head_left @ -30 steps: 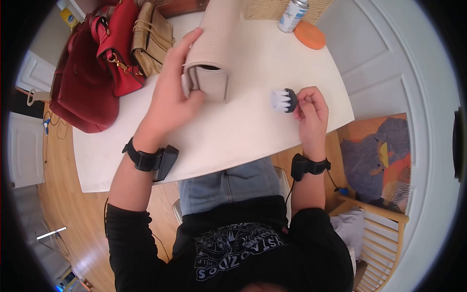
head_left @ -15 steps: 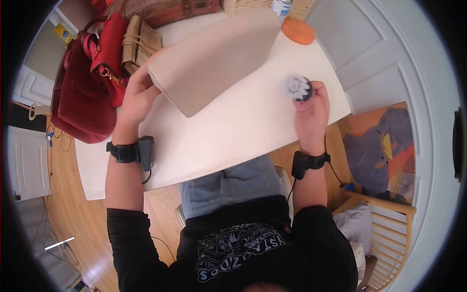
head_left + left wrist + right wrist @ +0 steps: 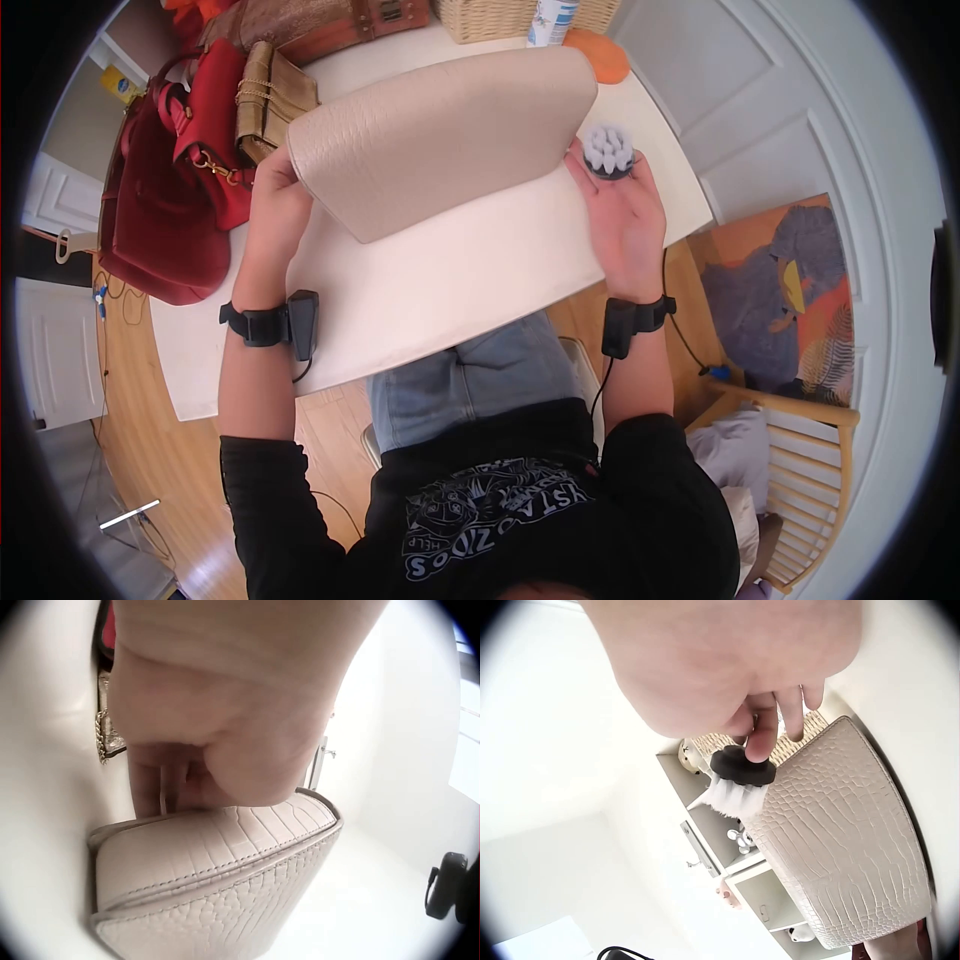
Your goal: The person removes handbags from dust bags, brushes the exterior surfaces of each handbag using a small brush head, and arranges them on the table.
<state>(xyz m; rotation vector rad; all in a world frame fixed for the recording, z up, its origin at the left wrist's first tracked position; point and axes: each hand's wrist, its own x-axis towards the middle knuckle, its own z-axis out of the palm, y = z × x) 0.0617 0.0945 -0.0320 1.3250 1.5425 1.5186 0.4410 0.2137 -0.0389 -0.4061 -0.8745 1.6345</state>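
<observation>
A beige handbag (image 3: 450, 140) with a crocodile-embossed surface and stitched edges stands tilted on the white table (image 3: 470, 265). My left hand (image 3: 276, 205) holds its left end; in the left wrist view the fingers reach behind the stitched side panel (image 3: 217, 847). With thumb and fingers, my right hand (image 3: 628, 225) pinches the dark round base of a small scrub brush (image 3: 608, 152), its white bristles facing up and away from the palm. The right hand's other fingers extend close to the bag's right end. In the right wrist view the bristles (image 3: 737, 796) overlap the bag's edge.
To the left stand a burgundy bag (image 3: 165, 240), a red handbag (image 3: 210, 120) and a gold chain clutch (image 3: 275, 100). At the back are a brown case (image 3: 330, 25), a wicker basket (image 3: 480, 20), a spray can (image 3: 551, 22) and an orange pad (image 3: 600, 55).
The beige bag has swung from end-on to lying broadside across the table. My left hand has moved left with its end; my right hand has turned palm up with the brush, closer to the bag.
</observation>
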